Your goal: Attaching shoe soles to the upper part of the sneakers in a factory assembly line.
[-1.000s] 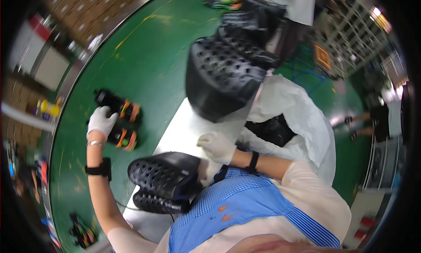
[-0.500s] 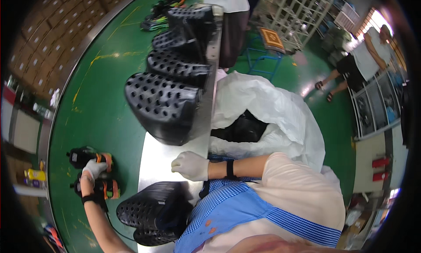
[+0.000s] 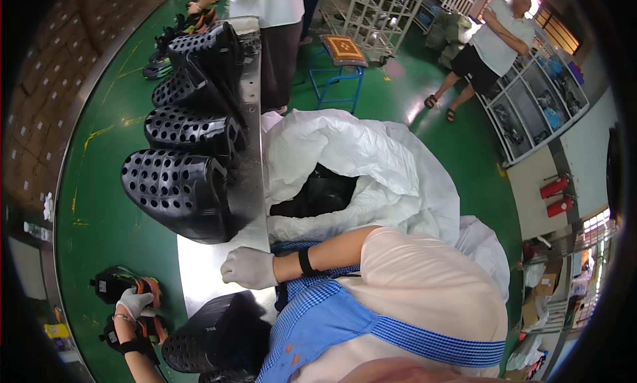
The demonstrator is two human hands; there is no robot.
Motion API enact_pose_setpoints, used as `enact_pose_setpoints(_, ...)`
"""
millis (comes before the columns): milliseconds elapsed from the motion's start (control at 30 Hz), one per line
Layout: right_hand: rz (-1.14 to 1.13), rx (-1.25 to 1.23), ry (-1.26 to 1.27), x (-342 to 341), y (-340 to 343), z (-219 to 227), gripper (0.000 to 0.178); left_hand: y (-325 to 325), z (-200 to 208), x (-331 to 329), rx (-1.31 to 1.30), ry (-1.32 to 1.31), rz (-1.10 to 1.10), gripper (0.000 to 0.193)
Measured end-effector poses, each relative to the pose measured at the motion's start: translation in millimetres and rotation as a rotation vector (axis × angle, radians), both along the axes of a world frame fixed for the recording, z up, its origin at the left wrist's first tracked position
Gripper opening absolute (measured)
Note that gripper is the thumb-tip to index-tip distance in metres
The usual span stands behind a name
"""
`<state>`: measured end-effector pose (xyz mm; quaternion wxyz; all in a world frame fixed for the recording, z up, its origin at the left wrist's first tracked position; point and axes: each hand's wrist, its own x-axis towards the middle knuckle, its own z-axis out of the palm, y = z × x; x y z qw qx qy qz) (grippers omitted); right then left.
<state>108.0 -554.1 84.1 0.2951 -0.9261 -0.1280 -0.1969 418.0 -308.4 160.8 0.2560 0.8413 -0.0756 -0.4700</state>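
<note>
My left hand [image 3: 135, 302], in a white glove, is closed on the orange-edged part of a black shoe [image 3: 114, 285] lying on the green surface at lower left. A second black and orange shoe [image 3: 154, 330] lies just below it, partly covered by my wrist. My right hand [image 3: 249, 268], also white-gloved, is curled into a fist over the shiny metal ledge [image 3: 199, 270]; nothing shows in it. Directly below that hand sits a black perforated shoe-shaped piece [image 3: 212, 333]. Larger perforated black shoe-shaped pieces [image 3: 176, 194] stand in a row beyond, along the ledge.
A large white sack [image 3: 398, 177] stands right of the ledge, black items inside. Behind it is a blue-legged stool [image 3: 342, 51]. One person [image 3: 265, 5] reaches over more shoes at the far end; another person [image 3: 494, 41] stands at far right near a shelf rack [image 3: 531, 108].
The whole view has turned, so the ledge, sack and people sit further left in the picture. My left hand stays on the shoe, and my right hand is still a fist over the ledge.
</note>
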Motion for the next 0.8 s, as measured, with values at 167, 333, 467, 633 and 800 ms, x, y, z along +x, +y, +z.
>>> enact_pose_setpoints(167, 0.030, 0.034, 0.005, 2, 2, -3, 0.011, 38, -4, -22, 0.131, -0.589, -0.291, 0.050)
enact_pose_setpoints(333, 0.028, 0.008, 0.056, 3, -2, -7, 0.015, 74, 28, -101, 0.166, -1.261, -0.228, 0.047)
enact_pose_setpoints(467, 0.067, 0.157, 0.183, -3, -16, 24, 0.028, 108, 11, -152, 0.295, -1.240, -0.050, 0.044)
enact_pose_setpoints(633, 0.038, 0.025, -0.108, -37, -50, 152, 0.021, 121, -3, -179, 0.329, -1.115, 0.273, 0.052)
enact_pose_setpoints(800, -0.273, -0.261, -0.384, -25, -90, 233, 0.032, 131, -37, -149, 0.175, -1.054, 0.387, 0.062)
